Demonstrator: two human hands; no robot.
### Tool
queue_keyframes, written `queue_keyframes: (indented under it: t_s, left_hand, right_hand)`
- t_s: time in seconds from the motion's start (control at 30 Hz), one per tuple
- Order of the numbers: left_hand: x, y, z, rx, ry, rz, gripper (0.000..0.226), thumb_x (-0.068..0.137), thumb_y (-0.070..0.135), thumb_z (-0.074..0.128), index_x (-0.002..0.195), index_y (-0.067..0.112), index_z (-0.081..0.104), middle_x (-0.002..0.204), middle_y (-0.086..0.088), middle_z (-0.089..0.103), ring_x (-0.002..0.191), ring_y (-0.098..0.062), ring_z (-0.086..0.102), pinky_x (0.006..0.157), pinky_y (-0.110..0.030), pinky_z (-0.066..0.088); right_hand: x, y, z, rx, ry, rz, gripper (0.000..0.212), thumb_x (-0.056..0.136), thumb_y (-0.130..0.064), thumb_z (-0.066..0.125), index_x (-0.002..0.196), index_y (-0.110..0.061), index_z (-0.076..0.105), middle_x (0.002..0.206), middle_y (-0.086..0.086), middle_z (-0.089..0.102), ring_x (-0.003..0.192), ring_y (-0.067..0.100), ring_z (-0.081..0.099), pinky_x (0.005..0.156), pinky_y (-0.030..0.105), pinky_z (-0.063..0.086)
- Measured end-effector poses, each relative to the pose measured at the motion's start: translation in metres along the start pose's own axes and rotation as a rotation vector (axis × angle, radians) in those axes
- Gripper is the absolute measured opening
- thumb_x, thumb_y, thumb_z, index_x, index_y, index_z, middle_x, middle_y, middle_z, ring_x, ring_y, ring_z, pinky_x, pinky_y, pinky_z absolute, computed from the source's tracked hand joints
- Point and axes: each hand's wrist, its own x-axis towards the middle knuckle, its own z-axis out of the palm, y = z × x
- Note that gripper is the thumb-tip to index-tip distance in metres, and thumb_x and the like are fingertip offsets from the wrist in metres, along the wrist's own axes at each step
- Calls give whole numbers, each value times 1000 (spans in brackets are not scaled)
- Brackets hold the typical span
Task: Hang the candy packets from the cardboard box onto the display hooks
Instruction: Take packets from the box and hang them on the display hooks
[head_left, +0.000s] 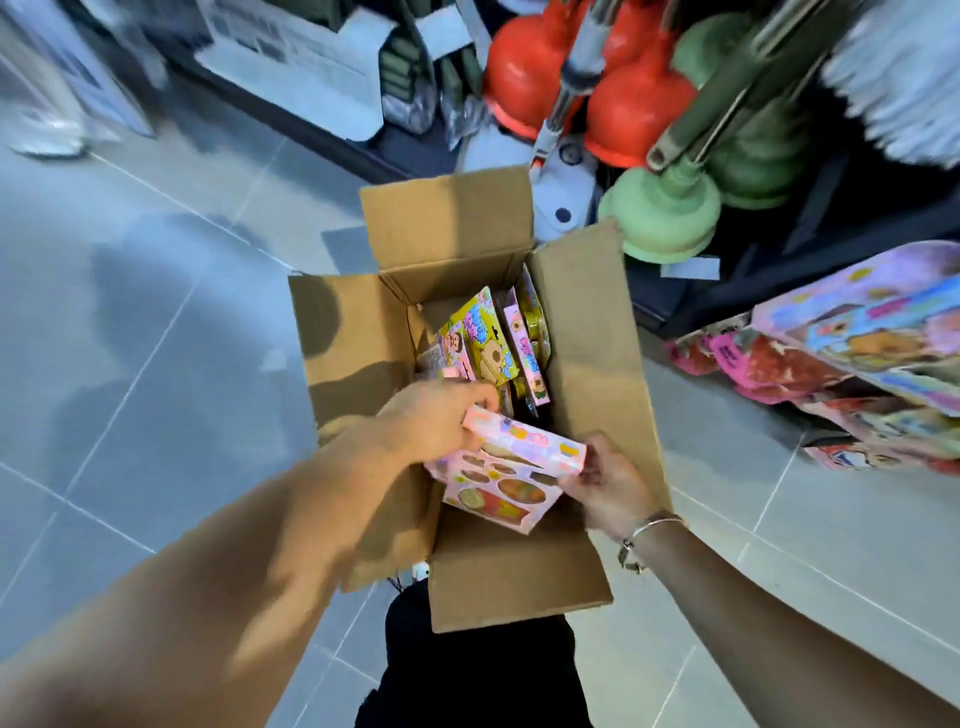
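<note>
An open cardboard box (592, 364) stands on the floor below me, its flaps spread outward. Inside it lie several candy packets (491, 345), yellow and pink with cartoon prints, standing on edge at the far end. Over the near end of the box I hold a pink candy packet (506, 475) with round windows. My left hand (434, 423) grips its left end. My right hand (605, 486) pinches its right corner; a silver bracelet circles that wrist.
More colourful packets hang on the display (878, 338) at the right. Red and green plungers (670, 218) hang above the box's far right. Dark shelving with white boxes (306, 57) runs along the back. Grey tiled floor (156, 312) lies to the left.
</note>
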Motion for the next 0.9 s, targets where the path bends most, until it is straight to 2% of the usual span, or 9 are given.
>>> queue_keyframes:
  t_s: [0.2, 0.27, 0.37, 0.43, 0.5, 0.57, 0.67, 0.77, 0.9]
  left_hand:
    - [-91, 91, -101, 161, 9, 160, 33, 78, 24, 69, 109, 28, 60, 107, 2, 64, 103, -19, 57, 73, -28, 43]
    - [-125, 125, -132, 212, 13, 202, 38, 78, 26, 71, 114, 29, 60, 108, 2, 65, 103, -18, 56, 69, -25, 38]
    - [-169, 165, -167, 179, 55, 234, 43, 77, 25, 74, 117, 25, 59, 110, -1, 65, 103, -20, 56, 66, -25, 32]
    - [-198, 183, -187, 61, 115, 239, 47, 75, 23, 75, 119, 25, 57, 113, -4, 64, 101, -21, 58, 70, -27, 38]
    - [-224, 198, -205, -22, 142, 262, 50, 76, 18, 75, 122, 21, 53, 112, -7, 62, 97, -24, 58, 72, -29, 43]
    - [-253, 214, -226, -3, 156, 297, 35, 77, 15, 74, 107, 17, 55, 100, -4, 58, 88, -23, 54, 66, -28, 40]
    - [-296, 242, -256, 128, 218, 362, 20, 80, 17, 72, 84, 14, 53, 79, -1, 48, 79, -18, 45, 59, -27, 30]
    - [-340, 277, -280, 256, 321, 423, 18, 85, 20, 66, 74, 13, 53, 65, 5, 39, 68, -14, 39, 54, -21, 27]
    - [-388, 329, -298, 321, 428, 535, 13, 86, 18, 65, 76, 15, 59, 59, 10, 42, 58, -8, 40, 52, -16, 29]
  right_hand:
    - [-102, -98, -60, -279, -20, -141, 16, 81, -13, 62, 87, -23, 51, 85, -1, 55, 86, 23, 53, 53, 18, 30]
    - [-140, -131, -75, -256, -12, -211, 18, 85, -13, 61, 102, -14, 57, 81, -2, 52, 85, 19, 49, 54, 11, 35]
    - [-186, -159, -99, -213, 50, -279, 27, 86, -20, 63, 109, -8, 57, 92, 7, 60, 88, 22, 54, 62, 20, 32]
    - [-223, -172, -122, -130, 115, -322, 20, 84, -21, 66, 95, -8, 57, 82, 3, 55, 78, 11, 53, 64, 21, 33]
    - [-257, -181, -143, -27, 155, -332, 18, 83, -14, 67, 76, -15, 51, 67, -2, 47, 56, -5, 47, 54, 12, 32]
    - [-299, -189, -164, 68, 208, -346, 26, 80, -15, 70, 71, -18, 46, 62, -1, 44, 50, -1, 43, 53, 12, 32]
    - [-352, -191, -191, 188, 299, -362, 36, 61, -27, 71, 81, -3, 53, 70, 10, 51, 66, 17, 45, 63, 30, 35]
    - [-409, -190, -218, 249, 348, -367, 34, 55, -15, 65, 86, -2, 55, 69, 7, 56, 64, 17, 49, 62, 28, 39]
    - [-469, -192, -250, 244, 353, -390, 35, 61, 4, 65, 92, -9, 58, 66, -1, 61, 61, 12, 55, 60, 26, 46]
